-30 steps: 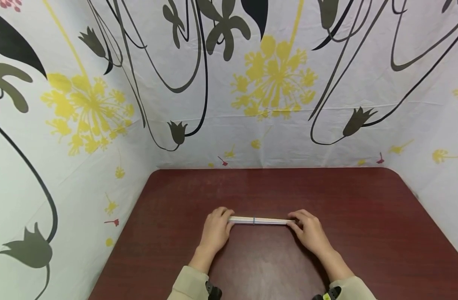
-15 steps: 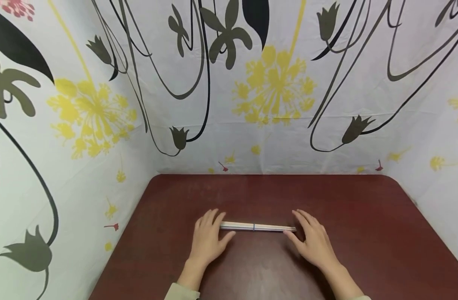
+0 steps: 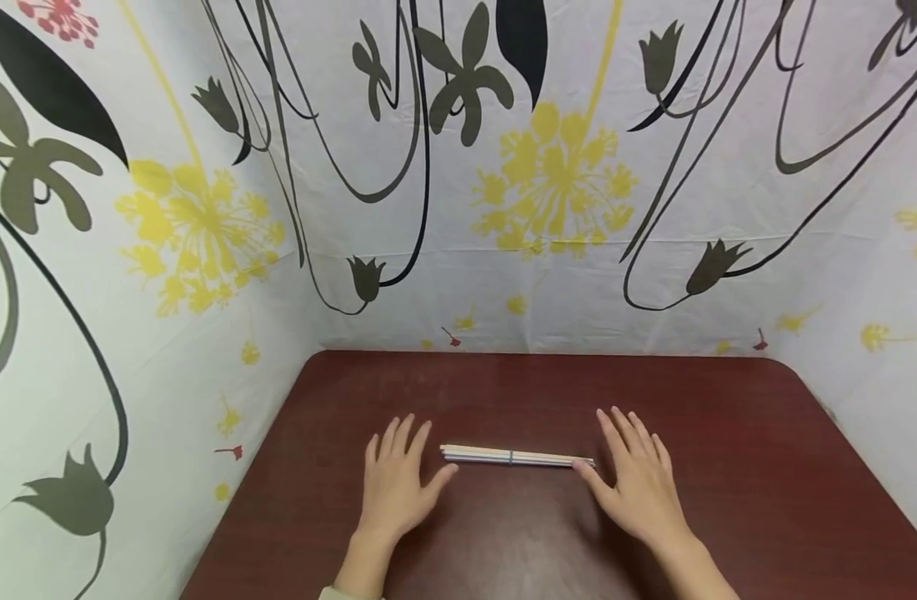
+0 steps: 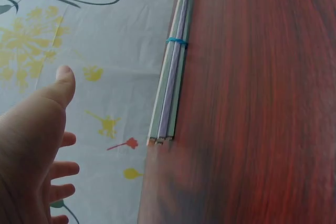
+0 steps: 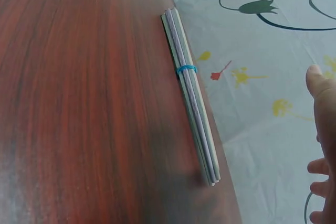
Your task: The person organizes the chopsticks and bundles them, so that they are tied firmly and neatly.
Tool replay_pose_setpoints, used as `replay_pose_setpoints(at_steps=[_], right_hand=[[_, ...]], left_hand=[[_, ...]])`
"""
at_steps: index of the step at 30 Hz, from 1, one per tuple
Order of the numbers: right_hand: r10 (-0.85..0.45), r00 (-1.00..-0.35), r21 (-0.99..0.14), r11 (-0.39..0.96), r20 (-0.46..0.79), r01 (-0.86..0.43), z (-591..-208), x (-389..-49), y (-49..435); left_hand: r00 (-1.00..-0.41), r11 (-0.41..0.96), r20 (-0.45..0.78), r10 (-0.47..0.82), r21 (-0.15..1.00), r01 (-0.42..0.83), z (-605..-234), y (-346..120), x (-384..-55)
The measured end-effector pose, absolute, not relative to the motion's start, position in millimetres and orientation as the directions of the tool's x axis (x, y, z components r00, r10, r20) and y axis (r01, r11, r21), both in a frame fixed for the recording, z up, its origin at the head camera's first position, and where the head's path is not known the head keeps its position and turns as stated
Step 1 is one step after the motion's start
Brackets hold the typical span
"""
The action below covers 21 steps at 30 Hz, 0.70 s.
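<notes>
A bundle of long, thin, pale sticks (image 3: 473, 454) lies crosswise on the table, bound near its middle by a blue band (image 5: 187, 70). Whitish, greenish and lilac sides of the sticks (image 4: 171, 85) show in the left wrist view; their exact kind is unclear. My left hand (image 3: 398, 492) hovers with spread fingers off the bundle's left end. Across from it, my right hand (image 3: 638, 492) is also spread, its thumb overlapping the right end in the head view. The right wrist view shows that hand (image 5: 326, 124) apart from the sticks. Neither hand holds anything.
The dark red-brown wooden table (image 3: 503, 542) has rounded far corners. A white cloth (image 3: 533, 300) printed with flowers and stems hangs behind the table and along both sides.
Both hands gripped the bundle's ends one second ago. They have let go, and their fingers have spread and drawn outward. The bundle now lies slightly nearer in the head view.
</notes>
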State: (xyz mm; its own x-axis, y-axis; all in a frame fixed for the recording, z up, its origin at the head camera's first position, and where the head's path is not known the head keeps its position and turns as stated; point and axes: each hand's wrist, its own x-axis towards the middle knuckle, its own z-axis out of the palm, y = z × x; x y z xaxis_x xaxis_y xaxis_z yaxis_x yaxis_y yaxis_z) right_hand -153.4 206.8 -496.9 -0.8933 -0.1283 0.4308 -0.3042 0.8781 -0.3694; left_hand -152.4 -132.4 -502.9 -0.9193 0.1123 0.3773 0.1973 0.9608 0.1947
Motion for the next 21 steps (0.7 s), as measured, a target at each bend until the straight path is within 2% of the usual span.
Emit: replay_pose_setpoints(at_steps=[14,21], right_hand=[[-0.152,-0.908,-0.267,0.925,0.390,-0.270,-501,-147,212],[-0.169,-0.906,-0.305,0.904,0.387,-0.298,-501,-145,211]], left_hand=[[-0.957,0.980,0.263,0.121,0.120,0.157,-502,-138,-137],[-0.935,0.975,0.322,0.149,0.107,0.193,-502,-139,-138]])
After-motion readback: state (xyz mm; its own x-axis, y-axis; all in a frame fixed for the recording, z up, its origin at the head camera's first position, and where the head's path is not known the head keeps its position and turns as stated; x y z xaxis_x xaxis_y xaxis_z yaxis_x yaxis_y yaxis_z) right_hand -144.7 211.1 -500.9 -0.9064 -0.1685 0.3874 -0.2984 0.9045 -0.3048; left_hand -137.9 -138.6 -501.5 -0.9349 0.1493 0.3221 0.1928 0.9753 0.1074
